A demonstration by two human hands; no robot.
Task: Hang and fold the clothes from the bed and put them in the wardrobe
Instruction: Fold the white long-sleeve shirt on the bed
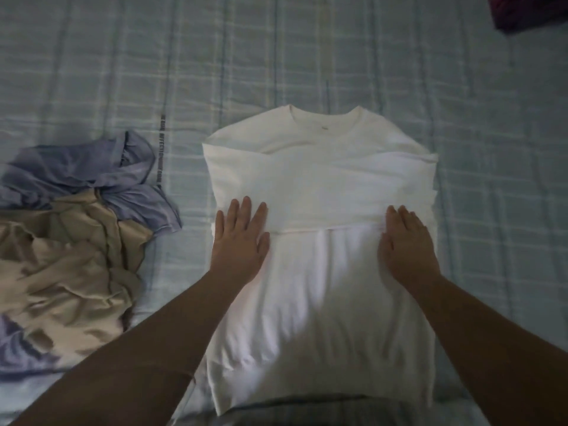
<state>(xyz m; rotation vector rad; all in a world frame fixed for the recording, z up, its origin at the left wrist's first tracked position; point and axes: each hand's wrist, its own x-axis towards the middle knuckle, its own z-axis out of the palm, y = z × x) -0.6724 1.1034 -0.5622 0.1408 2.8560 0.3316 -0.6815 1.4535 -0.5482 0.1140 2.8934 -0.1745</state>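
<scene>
1. Two-handedly flattening the white sweatshirt (322, 287), spread out in the middle of the bed (307, 56), with neckline (324, 118) at the far end and hem (307, 388) at the near edge.
2. Judging the step in hand as smoothing the folded sleeves (322, 192), already lying crosswise over the chest, ahead of folding the body.
3. Doing this well, probably: keeping both palms level with each other, stroking outward toward the left and right edges, chasing out the wrinkles showing in the near half, and holding the sleeve band square to the side edges.
4. After that, likely sliding fingers under the near hem and bringing it up toward the neckline, keeping the side edges aligned for neat stacking in the wardrobe.
5. Resting the left hand (241, 241) palm down on the left edge of the sweatshirt, fingers straight and slightly spread, fingertips overlapping the near edge of the sleeve band; gripping nothing.
6. Resting the right hand (405, 244) flat as well, fingers straight and close together, on the right side at about the same level; pinching nothing.
7. Waiting unfolded at the left, apart from the sweatshirt: a lilac garment (76, 173) heaped against a beige garment (61, 256).
8. Peeking in at the far right corner: something dark red (528, 13), too cropped for naming.
</scene>
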